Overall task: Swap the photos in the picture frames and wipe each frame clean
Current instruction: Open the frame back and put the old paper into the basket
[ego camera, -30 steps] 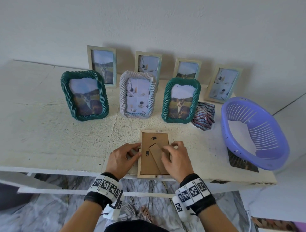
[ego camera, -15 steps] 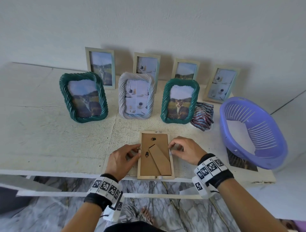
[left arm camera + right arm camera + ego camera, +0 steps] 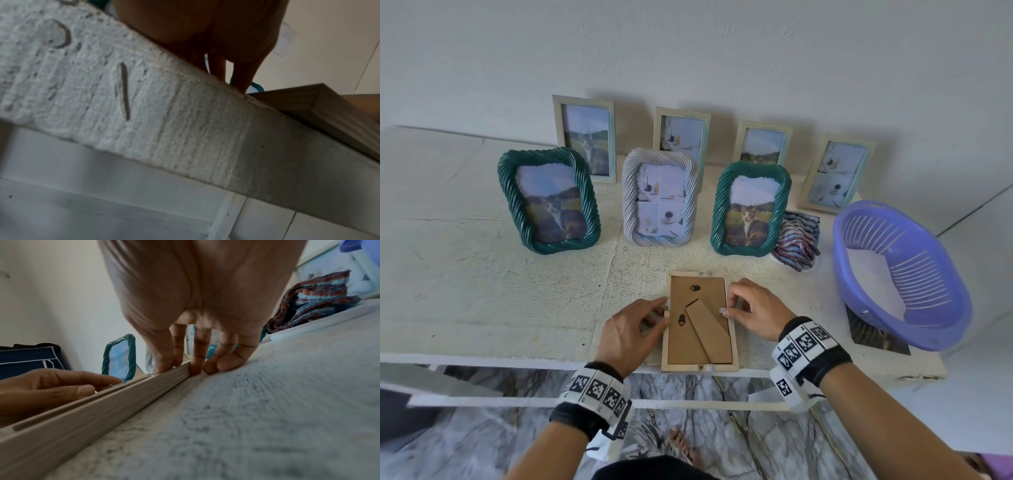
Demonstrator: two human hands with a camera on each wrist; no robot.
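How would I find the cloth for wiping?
Look along the white table to the purple basket on the right. Between it and the right-hand green frame lies the cloth, crumpled, striped red and blue, the only soft thing there.

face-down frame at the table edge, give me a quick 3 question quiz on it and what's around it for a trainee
1. True or false: the face-down frame lies with its cardboard back and stand facing up.
2. Where do the left hand and right hand touch it? A) both on the near end B) one on each long side C) neither touches it
3. Fill in: the striped cloth lies between a green frame and the purple ______.

Key
1. True.
2. B: left fingers at the left edge; in the right wrist view the right fingers pinch the right edge.
3. Basket.
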